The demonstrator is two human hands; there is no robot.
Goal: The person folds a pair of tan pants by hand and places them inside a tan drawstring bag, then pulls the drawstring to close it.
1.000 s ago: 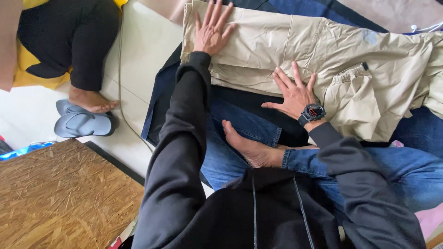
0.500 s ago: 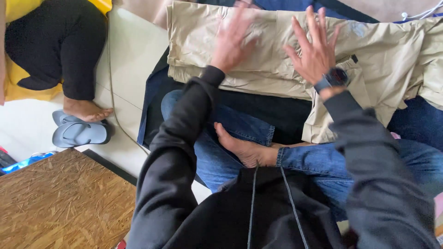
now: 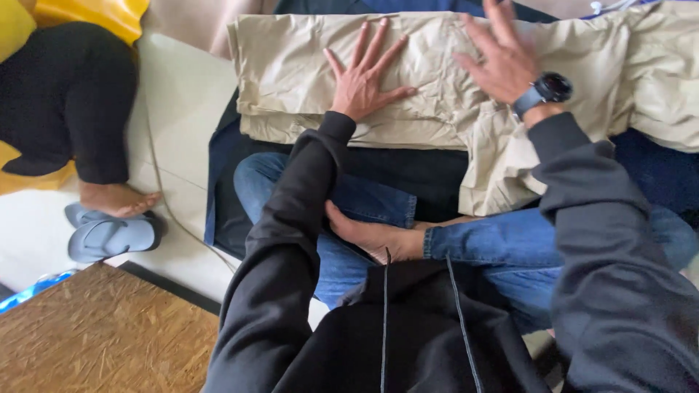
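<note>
A crumpled beige garment (image 3: 291,73) lies folded across a dark blue cloth (image 3: 222,167) in front of my crossed legs in blue jeans. My left hand (image 3: 364,80) rests flat on the garment's left half, fingers spread, holding nothing. My right hand (image 3: 502,58), with a dark watch (image 3: 550,89) on its wrist, lies palm-down with fingers apart on the garment's middle, near the top edge of the view. Both arms wear black sleeves. My bare foot (image 3: 371,236) shows between my knees.
Another person sits at the left in black trousers (image 3: 65,109), one bare foot (image 3: 116,200) beside a pair of grey-blue slippers (image 3: 109,234). A chipboard panel (image 3: 95,335) fills the lower left. A thin cable (image 3: 156,182) runs over the pale floor.
Both hands have slid over the beige garment: the left from its far left corner toward the middle, the right upward and further from my body. The view has shifted right.
</note>
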